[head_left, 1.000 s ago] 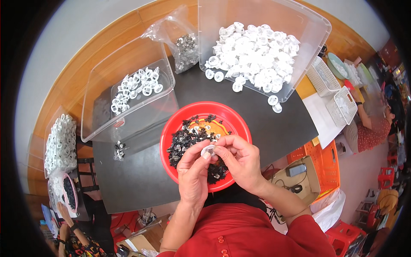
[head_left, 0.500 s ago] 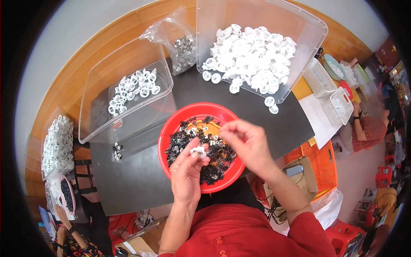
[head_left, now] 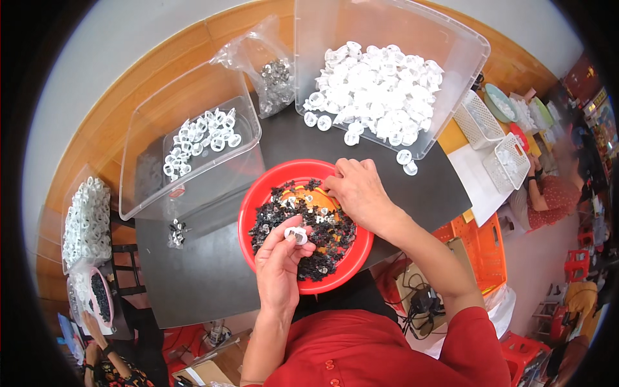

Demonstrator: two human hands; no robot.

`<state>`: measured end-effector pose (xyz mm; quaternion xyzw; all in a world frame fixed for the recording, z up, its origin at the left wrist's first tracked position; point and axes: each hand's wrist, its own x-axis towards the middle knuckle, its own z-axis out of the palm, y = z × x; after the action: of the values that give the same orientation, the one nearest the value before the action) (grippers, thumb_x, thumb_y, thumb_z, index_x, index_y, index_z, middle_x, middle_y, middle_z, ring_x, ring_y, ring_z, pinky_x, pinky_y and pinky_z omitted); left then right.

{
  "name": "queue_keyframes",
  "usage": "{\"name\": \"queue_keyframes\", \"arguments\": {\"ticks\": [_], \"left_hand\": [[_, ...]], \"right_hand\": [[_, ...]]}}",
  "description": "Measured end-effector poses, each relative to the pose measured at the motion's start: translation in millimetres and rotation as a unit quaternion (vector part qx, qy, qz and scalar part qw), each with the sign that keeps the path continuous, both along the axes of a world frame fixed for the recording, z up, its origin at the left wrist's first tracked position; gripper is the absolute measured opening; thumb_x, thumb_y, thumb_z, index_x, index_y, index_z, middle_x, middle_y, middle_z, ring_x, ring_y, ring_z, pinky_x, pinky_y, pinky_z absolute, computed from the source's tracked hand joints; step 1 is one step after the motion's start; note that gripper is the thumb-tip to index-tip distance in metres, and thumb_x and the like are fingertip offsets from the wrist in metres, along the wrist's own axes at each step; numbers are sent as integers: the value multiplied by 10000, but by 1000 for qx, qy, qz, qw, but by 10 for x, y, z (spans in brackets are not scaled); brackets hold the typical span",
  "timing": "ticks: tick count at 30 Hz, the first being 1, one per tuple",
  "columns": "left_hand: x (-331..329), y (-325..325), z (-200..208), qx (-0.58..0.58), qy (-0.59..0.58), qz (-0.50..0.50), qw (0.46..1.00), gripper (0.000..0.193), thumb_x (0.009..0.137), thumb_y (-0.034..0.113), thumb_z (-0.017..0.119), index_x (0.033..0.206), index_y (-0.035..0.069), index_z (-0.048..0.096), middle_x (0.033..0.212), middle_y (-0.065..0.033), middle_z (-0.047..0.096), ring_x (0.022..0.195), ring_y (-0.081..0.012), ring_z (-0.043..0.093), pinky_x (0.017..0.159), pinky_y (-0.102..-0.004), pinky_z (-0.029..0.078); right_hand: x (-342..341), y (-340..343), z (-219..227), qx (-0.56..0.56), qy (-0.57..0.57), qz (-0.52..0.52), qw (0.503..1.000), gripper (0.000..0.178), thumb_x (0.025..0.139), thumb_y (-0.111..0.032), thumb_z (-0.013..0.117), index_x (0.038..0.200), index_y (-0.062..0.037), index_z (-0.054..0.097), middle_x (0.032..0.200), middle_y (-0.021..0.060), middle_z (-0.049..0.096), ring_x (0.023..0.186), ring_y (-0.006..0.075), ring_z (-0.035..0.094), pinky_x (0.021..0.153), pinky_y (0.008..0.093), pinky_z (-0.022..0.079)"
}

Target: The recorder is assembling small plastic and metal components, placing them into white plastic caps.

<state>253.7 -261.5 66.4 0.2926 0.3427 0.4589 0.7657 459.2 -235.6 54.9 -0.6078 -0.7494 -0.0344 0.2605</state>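
Between the fingers of my left hand [head_left: 276, 266] is a small white round plastic part [head_left: 296, 235], held over the near side of a red basin [head_left: 356, 263]. The basin is filled with small black plastic pieces [head_left: 321, 263], with some shiny clear or metallic bits [head_left: 290, 200] among them. An orange patch of the basin's inside shows at the far side. My right hand [head_left: 361, 195] is at the basin's right rim, thumb and fingers pinched together over the contents. Whatever the pinch holds is too small or hidden to make out.
Behind the basin, a large clear bin [head_left: 451, 84] holds many white parts, some spilled onto the dark table [head_left: 213, 277]. A second clear bin [head_left: 142, 187], a plastic bag of small pieces [head_left: 274, 80] and a small bag [head_left: 176, 232] are leftward. An orange crate [head_left: 487, 251] stands at right. Co-workers sit on both sides.
My right hand has moved from above the basin's right side, farther away to its rim, fingers lowered there. My left hand has shifted slightly nearer, its white part turned.
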Motion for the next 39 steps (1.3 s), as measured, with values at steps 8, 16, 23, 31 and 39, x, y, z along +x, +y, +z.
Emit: {"name": "queue_keyframes", "arguments": {"ticks": [8, 16, 23, 31, 39], "left_hand": [[53, -8, -37, 155, 165, 14, 974, 212, 866, 50, 628, 1071, -5, 633, 970, -82, 635, 766, -116, 616, 719, -246, 495], [142, 56, 30, 435, 417, 106, 791, 204, 770, -13, 704, 965, 45, 694, 876, -79, 589, 708, -156, 597, 630, -266, 497], [123, 36, 110, 440, 414, 127, 787, 120, 790, -28, 684, 897, 25, 683, 873, -61, 597, 741, -130, 577, 630, -240, 481], [67, 64, 28, 179, 171, 67, 967, 54, 850, 45, 642, 902, 30, 639, 839, -6, 608, 722, -69, 551, 641, -202, 409], [67, 51, 42, 92, 102, 52, 989, 56, 880, 87, 621, 913, 43, 613, 771, -19, 611, 685, -61, 540, 601, -191, 410]], "right_hand": [[1, 22, -34, -8, -10, 17, 1000, 87, 854, -148, 603, 843, -68, 635, 829, 74, 529, 813, 213, 525, 789, 375, 334], [-116, -224, 475, -242, 301, 127, 914, 210, 881, -174, 594, 846, 25, 651, 745, 138, 609, 710, 229, 600, 669, 357, 450], [-205, -265, 381, -312, 512, 97, 794, 187, 886, -154, 632, 921, 24, 678, 706, 39, 627, 600, 59, 523, 550, 256, 437], [-433, -429, 342, -154, 472, 62, 866, 110, 844, -83, 666, 909, 6, 664, 727, 30, 608, 559, 58, 519, 522, 243, 409], [-512, -474, 266, 135, 213, 78, 964, 122, 782, -73, 698, 882, -55, 630, 788, 9, 606, 735, 169, 608, 719, 329, 405]]}}
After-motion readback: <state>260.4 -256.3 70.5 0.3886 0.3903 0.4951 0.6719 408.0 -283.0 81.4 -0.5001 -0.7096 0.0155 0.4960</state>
